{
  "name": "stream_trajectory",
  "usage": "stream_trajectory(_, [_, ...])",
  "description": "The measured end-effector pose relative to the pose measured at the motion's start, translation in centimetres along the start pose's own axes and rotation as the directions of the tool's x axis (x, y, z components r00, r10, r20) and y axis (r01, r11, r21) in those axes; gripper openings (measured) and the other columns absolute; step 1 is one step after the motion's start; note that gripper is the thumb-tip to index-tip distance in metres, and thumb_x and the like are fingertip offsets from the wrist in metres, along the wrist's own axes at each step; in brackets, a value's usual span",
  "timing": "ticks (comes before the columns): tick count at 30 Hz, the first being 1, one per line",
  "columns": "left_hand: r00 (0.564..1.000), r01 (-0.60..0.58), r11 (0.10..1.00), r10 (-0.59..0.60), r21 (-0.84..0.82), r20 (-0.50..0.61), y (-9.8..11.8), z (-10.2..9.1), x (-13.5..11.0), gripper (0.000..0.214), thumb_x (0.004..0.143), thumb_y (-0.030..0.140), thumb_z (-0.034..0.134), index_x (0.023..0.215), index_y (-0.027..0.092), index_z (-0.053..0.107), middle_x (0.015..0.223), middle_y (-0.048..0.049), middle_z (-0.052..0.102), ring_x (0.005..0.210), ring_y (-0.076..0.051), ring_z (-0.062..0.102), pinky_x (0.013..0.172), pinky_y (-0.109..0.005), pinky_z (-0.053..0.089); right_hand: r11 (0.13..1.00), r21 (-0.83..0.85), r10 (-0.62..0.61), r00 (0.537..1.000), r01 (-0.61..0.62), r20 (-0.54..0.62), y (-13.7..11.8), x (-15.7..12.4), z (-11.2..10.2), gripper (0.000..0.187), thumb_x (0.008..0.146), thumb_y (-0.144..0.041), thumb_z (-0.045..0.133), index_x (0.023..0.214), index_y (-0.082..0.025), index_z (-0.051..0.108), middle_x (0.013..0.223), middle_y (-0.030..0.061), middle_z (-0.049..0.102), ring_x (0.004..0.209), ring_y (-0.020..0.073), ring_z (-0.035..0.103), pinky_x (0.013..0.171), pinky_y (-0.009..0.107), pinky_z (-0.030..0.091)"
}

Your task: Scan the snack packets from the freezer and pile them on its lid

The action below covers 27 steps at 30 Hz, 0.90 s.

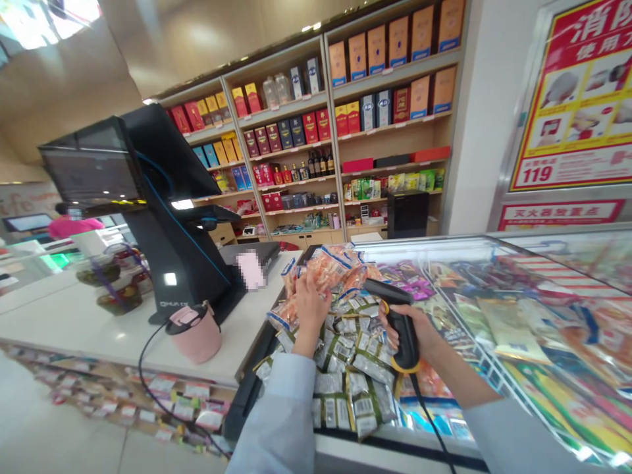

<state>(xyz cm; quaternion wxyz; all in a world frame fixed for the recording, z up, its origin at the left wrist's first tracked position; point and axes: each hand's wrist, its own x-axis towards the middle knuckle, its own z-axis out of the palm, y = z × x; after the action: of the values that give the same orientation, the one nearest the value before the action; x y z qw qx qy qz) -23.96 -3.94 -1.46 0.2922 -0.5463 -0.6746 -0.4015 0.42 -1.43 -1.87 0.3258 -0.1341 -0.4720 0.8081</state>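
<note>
My right hand [423, 334] is wrapped around the grip of a black-and-yellow barcode scanner [407, 337], whose head points left over the packets. A cable runs down from the scanner's handle. Fingers curled, my left hand [311, 308] grips a clear packet of orange snacks [282, 313] at the left of a heap. More orange snack packets [338, 266] with blue edges lie just beyond it. Beneath and nearer to me spread many small silver-and-green packets [368, 395], some with barcodes showing. The left fingertips are partly hidden among the wrappers.
On the white counter [123, 342] at left stand a black checkout terminal [182, 263] and a pink pouch [197, 337]. A glass-topped freezer [494, 316] with bagged goods lies to the right. Shelves of boxes [291, 131] line the back. A person in pink [74, 226] is far left.
</note>
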Motion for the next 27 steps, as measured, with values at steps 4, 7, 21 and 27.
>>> stream_trajectory(4, [0.996,0.01,0.999,-0.006,0.04,-0.09,-0.16,0.09,-0.18,0.066,0.077,0.029,0.06,0.134,0.004,0.037,0.119,-0.0208,0.051,0.117,-0.032,0.047,0.104,-0.048,0.037,0.999,0.028,-0.038,0.999,0.038,0.004,0.09,-0.04,0.03,0.023,0.074,-0.041,0.059,0.077,-0.019,0.056,0.048,-0.0035,0.047,0.034,0.0086,0.038,0.035,0.021,0.039])
stream_trajectory(7, [0.995,0.018,0.998,-0.012,0.06,-0.097,-0.34,0.18,-0.23,0.066,0.077,0.029,0.059,0.133,0.002,0.038,0.119,-0.0215,0.051,0.115,-0.032,0.047,0.104,-0.049,0.036,0.997,0.056,-0.061,0.998,0.061,0.004,0.27,0.1,-0.07,0.021,0.073,-0.039,0.061,0.076,-0.019,0.055,0.05,-0.0043,0.048,0.034,0.0078,0.037,0.034,0.02,0.038])
stream_trajectory(21, [0.994,0.102,0.99,-0.096,0.097,-0.06,-0.17,-0.26,-0.31,0.067,0.076,0.031,0.06,0.134,0.007,0.04,0.116,-0.0189,0.056,0.114,-0.033,0.05,0.102,-0.053,0.038,0.992,0.081,-0.094,0.995,0.092,0.023,0.23,-0.13,0.22,0.02,0.072,-0.038,0.061,0.075,-0.018,0.057,0.053,-0.0032,0.051,0.034,0.0073,0.037,0.034,0.021,0.039])
stream_trajectory(27, [0.992,0.114,0.988,-0.106,0.105,-0.071,-0.26,-0.25,-0.45,0.066,0.077,0.03,0.059,0.135,0.005,0.04,0.116,-0.0197,0.055,0.113,-0.033,0.051,0.101,-0.052,0.038,0.994,0.082,-0.066,0.998,0.067,-0.014,-0.01,-0.23,0.42,0.021,0.071,-0.038,0.061,0.075,-0.018,0.057,0.054,-0.0021,0.052,0.034,0.0076,0.038,0.034,0.021,0.04])
